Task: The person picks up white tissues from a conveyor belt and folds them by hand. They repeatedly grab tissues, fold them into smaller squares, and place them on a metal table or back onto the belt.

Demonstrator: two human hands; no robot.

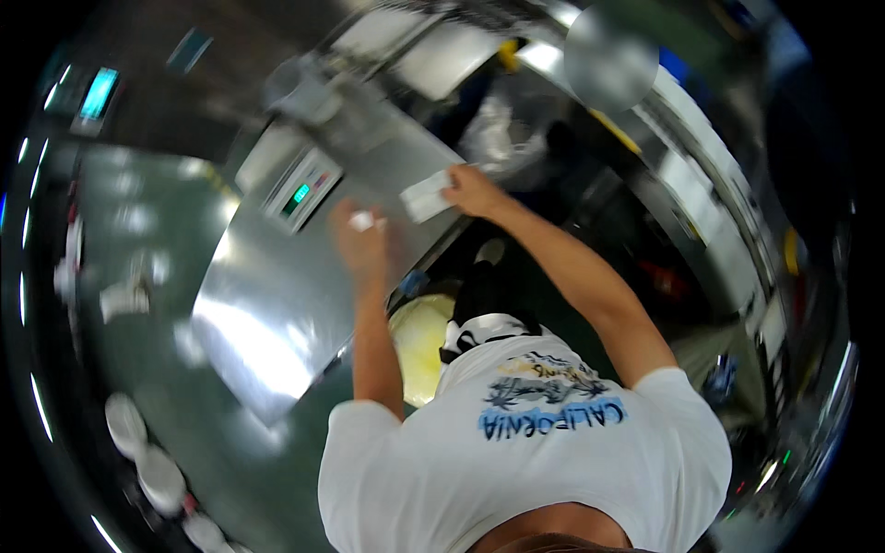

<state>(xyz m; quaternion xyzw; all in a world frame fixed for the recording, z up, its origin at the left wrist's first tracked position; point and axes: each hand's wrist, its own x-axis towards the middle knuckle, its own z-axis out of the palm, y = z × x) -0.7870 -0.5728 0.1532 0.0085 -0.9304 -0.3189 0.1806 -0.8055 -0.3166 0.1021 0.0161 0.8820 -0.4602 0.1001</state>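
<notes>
My right hand [474, 192] is closed on the edge of a flat white rectangular piece [426, 197], like a folded sheet or a packet, held over the metal table's edge. To its left, my left hand [361, 244] is smeared by motion above the metal table [267, 313]. A small white piece [361, 220] shows at its curled fingers; its kind is too blurred to make out. Just beyond the left hand stands a white digital scale [302, 191] with a lit green display.
A grey bin-like container [302, 89] sits at the table's far end. Clear plastic film [498, 134] bunches beyond my right hand. A yellowish bag [420, 350] stands below the table edge by my legs. Machinery with a long pale rail [710, 240] runs along the right.
</notes>
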